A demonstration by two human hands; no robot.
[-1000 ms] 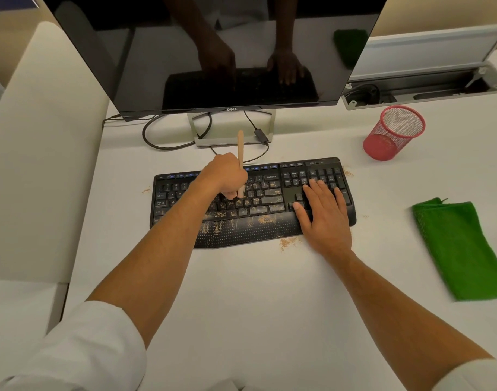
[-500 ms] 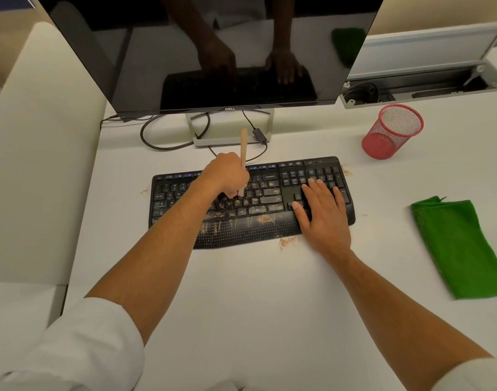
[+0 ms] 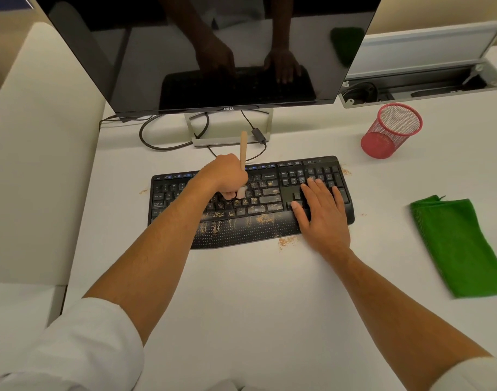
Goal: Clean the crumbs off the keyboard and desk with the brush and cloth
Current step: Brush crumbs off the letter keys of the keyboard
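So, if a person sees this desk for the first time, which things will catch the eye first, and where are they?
The black keyboard at the desk's centre, speckled with tan crumbs along its palm rest, draws the eye first. The left hand grips a wooden brush upright over the keys, while the right hand lies flat on the keyboard's right end. A bright green cloth lies on the desk to the right, with a red mesh cup beyond it.

Behind, a large dark-screened monitor (image 3: 213, 52) on a silver stand (image 3: 230, 136) with black cables (image 3: 151, 142) looped beside it, a red mesh pen cup (image 3: 391, 131) lying tilted at right, near an open grey cable tray (image 3: 422, 88).
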